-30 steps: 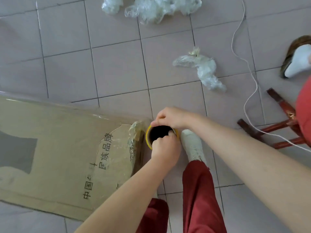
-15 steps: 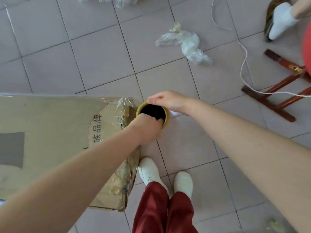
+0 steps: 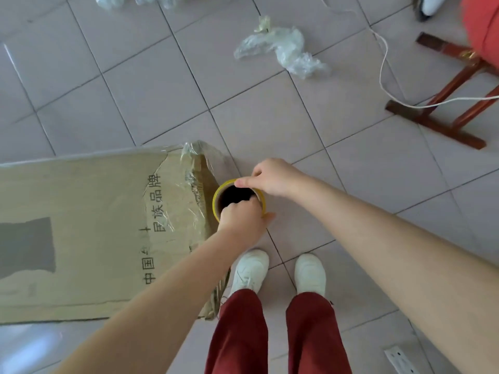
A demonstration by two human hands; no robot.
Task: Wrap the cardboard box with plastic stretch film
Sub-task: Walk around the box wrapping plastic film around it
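**Cardboard box flat on the tiles, film roll gripped in both hands**

Head view, which is the only one here: brown cardboard box (image 3: 81, 225) lies flat on the grey tile floor (image 3: 162, 90), filling the 9 o'clock side of the shot. It has black printed characters and a grey patch on top. Its torn right end has wrinkly clear film (image 3: 194, 168) over it, bunched up at the far corner.

Just off that end, pretty much dead centre, is the stretch film roll (image 3: 216, 201). You look straight down its dark core, with a yellow rim around it. It sits just beside the box end; I can't tell if they actually touch.

The left hand (image 3: 243, 220) comes in from 7 o'clock and clamps the near rim, fingers hooked down into the core. The right hand (image 3: 270, 176) comes in from 4 o'clock and pinches the far rim, thumb lying along the top edge. So both hands are closed on the roll.

At 6 o'clock there are two white shoes (image 3: 251, 268) and dark red trousers (image 3: 240, 333), the left shoe just beside the box's near corner.

Other stuff around:
- a crumpled wad of film (image 3: 283, 49) at 12 to 1 o'clock, well apart from the box
- more film scraps (image 3: 108, 1) at 11 o'clock, cut off by the edge
- a red wooden stool frame (image 3: 445, 109) at 2 o'clock, with a white cable (image 3: 383, 63) running across it
- a white power strip (image 3: 399, 360) at 5 o'clock, partly out of shot
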